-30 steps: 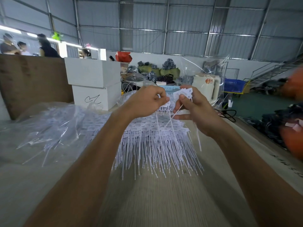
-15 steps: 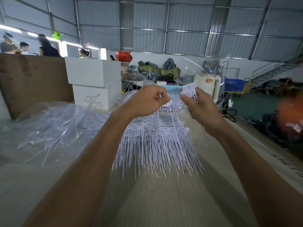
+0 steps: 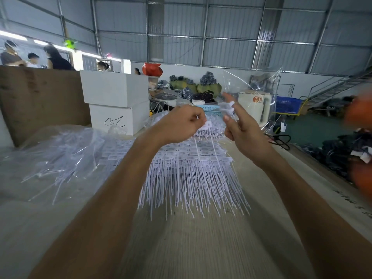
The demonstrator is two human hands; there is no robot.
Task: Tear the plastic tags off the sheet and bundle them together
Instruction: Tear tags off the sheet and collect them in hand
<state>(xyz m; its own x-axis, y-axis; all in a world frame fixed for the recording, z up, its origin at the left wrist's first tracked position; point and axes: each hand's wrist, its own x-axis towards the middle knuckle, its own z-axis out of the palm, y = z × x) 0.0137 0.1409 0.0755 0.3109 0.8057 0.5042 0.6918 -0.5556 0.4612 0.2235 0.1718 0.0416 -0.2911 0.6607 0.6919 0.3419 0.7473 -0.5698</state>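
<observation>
A left hand (image 3: 181, 123), fingers curled, pinches white plastic tags (image 3: 207, 125) by their flat heads, thin tails hanging down. Just beside it the right hand (image 3: 241, 127) holds a small bundle of torn tags (image 3: 227, 109) between thumb and fingers, forefinger raised. Below both lies a pile of tag sheets (image 3: 191, 172), white and bristling with thin tails, on a pale worktop (image 3: 201, 248). Clear plastic bags (image 3: 56, 154) sit left, white boxes (image 3: 114, 101) behind, inside a metal-walled warehouse

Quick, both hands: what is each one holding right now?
Left hand: fingers curled, gripping the sheet of tags at its top edge.
Right hand: thumb and fingers pinch a small bundle of torn-off tags.
</observation>
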